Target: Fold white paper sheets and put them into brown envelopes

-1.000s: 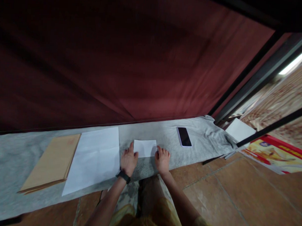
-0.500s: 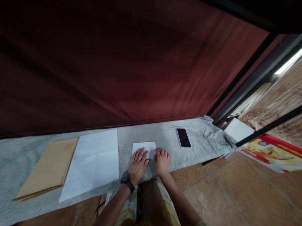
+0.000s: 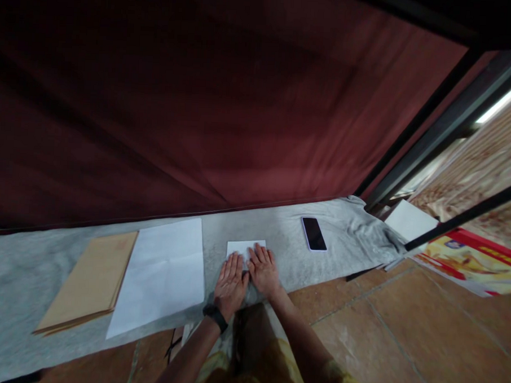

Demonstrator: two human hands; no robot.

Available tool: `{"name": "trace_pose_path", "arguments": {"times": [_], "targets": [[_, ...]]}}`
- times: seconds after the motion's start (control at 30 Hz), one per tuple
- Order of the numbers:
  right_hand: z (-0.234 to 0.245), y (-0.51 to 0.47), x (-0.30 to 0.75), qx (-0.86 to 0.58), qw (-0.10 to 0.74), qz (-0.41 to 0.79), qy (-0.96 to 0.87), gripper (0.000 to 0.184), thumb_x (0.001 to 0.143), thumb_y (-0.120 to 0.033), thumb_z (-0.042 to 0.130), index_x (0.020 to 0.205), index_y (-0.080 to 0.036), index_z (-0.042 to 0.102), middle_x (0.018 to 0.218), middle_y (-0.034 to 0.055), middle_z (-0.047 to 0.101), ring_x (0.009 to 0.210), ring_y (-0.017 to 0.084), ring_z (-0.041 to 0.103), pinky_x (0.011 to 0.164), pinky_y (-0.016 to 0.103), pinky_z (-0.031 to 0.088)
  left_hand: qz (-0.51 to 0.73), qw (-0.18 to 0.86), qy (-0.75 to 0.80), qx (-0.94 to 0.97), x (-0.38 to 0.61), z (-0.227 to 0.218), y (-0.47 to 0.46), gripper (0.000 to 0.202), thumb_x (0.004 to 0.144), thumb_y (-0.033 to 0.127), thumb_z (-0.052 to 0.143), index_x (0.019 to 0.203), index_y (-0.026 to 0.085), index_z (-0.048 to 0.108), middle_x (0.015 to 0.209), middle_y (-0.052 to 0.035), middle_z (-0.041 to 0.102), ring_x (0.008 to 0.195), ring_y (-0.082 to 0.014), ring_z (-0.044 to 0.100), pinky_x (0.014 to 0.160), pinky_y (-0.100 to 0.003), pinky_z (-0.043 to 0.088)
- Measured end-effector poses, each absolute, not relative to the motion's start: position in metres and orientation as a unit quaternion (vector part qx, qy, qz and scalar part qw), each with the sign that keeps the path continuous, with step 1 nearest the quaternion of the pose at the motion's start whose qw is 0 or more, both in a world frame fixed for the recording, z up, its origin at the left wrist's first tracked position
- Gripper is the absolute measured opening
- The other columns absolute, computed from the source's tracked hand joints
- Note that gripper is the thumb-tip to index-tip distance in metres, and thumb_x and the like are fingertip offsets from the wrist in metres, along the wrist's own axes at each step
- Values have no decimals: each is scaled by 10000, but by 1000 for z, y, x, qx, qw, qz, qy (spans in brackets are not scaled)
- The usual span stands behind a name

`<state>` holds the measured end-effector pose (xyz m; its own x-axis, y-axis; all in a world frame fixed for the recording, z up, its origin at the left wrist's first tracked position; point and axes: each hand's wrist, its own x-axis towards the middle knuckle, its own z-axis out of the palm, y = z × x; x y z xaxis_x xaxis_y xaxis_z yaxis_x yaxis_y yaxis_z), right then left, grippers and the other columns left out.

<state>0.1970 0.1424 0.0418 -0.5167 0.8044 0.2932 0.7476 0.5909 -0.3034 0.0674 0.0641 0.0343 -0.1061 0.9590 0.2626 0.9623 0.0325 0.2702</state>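
Note:
A small white piece of paper [image 3: 241, 247], seemingly folded, lies on the grey cloth in front of me. My left hand [image 3: 231, 281] rests flat on its left part, fingers stretched forward. On its right part my right hand [image 3: 264, 268] lies flat too, fingers outstretched. The two hands are side by side and cover the paper's near half. Left of them is a large white sheet stack [image 3: 163, 272] with faint creases. A phone [image 3: 314, 234] with a dark screen lies to the right, apart from my hands.
Brown envelopes [image 3: 88, 280] lie in a pile at the left, against the white sheets. The narrow grey cloth-covered surface [image 3: 275, 223] ends at a dark red curtain [image 3: 258, 129]. Black metal bars [image 3: 423, 120] and a red-yellow box [image 3: 472, 260] stand at the right.
My right hand has gone from curled fingers at the paper's right edge to lying flat on it. My left hand has slid slightly back toward me. The view has shifted a little.

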Motion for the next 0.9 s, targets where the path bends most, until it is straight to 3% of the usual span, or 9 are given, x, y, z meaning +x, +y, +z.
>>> {"name": "trace_pose_path", "arguments": {"times": [0.17, 0.37, 0.47, 0.6, 0.73, 0.9], "targets": [[39, 150, 216, -488, 195, 31, -850, 536, 1021, -385, 476, 1519, -199, 419, 1558, 150, 431, 1425, 301, 404, 1168, 516, 276, -203, 19, -759, -618, 64, 36, 55, 639, 969, 379, 401, 1508, 36, 384, 1570, -218, 384, 1493, -309, 310, 1218, -495, 268], [37, 153, 226, -492, 187, 27, -850, 549, 1018, -402, 469, 1522, -192, 411, 1551, 128, 448, 1413, 303, 410, 1169, 523, 258, -198, 31, -764, -613, 61, 34, 53, 646, 978, 418, 405, 1497, 33, 400, 1547, -226, 421, 1475, -319, 345, 1207, -498, 286], [39, 155, 224, -498, 190, 35, -845, 561, 1007, -400, 479, 1509, -155, 429, 1533, 146, 469, 1409, 307, 408, 1161, 515, 265, -184, 37, -766, -615, 61, 35, 52, 630, 980, 417, 420, 1514, 83, 394, 1558, -199, 417, 1482, -310, 334, 1198, -498, 301], [45, 161, 215, -537, 201, 59, -818, 517, 975, -328, 521, 1454, -135, 497, 1464, 168, 538, 1338, 308, 467, 1102, 486, 330, -162, 29, -760, -629, 60, 40, 51, 568, 974, 429, 469, 1506, 231, 444, 1607, -137, 359, 1495, -322, 303, 1190, -513, 300], [53, 168, 204, -599, 211, 83, -768, 427, 934, -255, 544, 1350, -172, 588, 1338, 167, 605, 1212, 315, 537, 984, 444, 409, -152, 10, -762, -629, 61, 46, 50, 556, 968, 439, 489, 1501, 287, 450, 1613, -105, 357, 1503, -322, 285, 1190, -520, 293], [58, 183, 200, -611, 257, 195, -723, 303, 856, -159, 540, 1113, -176, 699, 1033, 144, 693, 1021, 274, 615, 874, 362, 452, -164, 2, -762, -627, 62, 46, 50, 572, 963, 438, 494, 1510, 282, 435, 1625, -101, 334, 1512, -325, 259, 1196, -524, 277]]}}
